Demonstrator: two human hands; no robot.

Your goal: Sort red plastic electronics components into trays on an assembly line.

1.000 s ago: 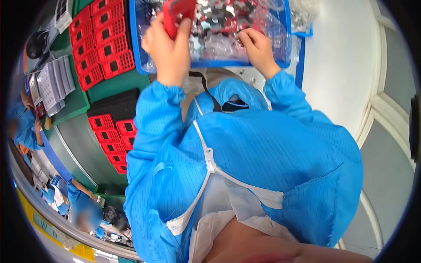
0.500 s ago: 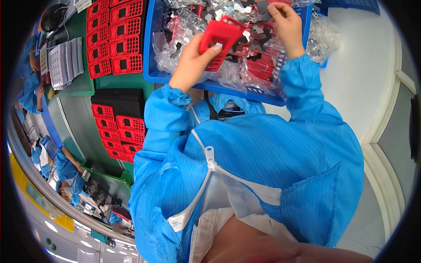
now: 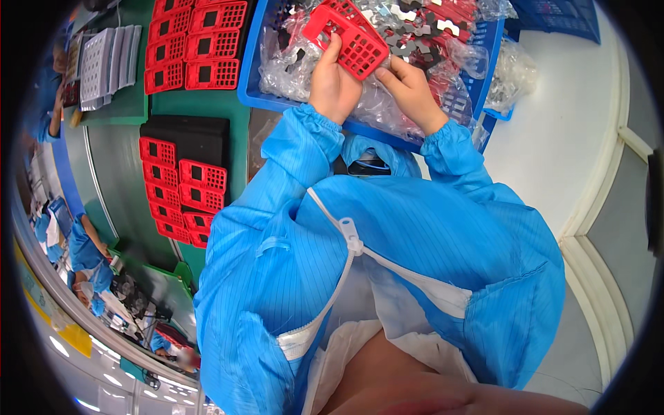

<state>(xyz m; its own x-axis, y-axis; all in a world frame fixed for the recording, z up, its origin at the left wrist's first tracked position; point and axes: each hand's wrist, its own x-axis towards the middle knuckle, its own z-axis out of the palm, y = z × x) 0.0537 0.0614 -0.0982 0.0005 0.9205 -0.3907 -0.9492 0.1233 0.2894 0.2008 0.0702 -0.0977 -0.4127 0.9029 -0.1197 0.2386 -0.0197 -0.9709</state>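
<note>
My left hand grips a red plastic phone-shaped casing with a square window and a grid of key holes, its thumb lying over the face. At the casing's lower right corner, my right hand has thumb and forefinger closed on the edge; whether a small part is also between them cannot be made out. Both hands are above the near side of a blue plastic basket. Inside it lie clear plastic bags, red pieces and small grey and black flat parts.
Left of the basket, rows of red casings lie on a green-topped bench. More red casings sit beside a black block. Grey-white trays stand farther left. Clear bags are right of the basket. Other people work at far left.
My right hand has come down from the basket's far side to the casing. My left hand has moved right, and the casing has turned so its key-hole grid faces up.
</note>
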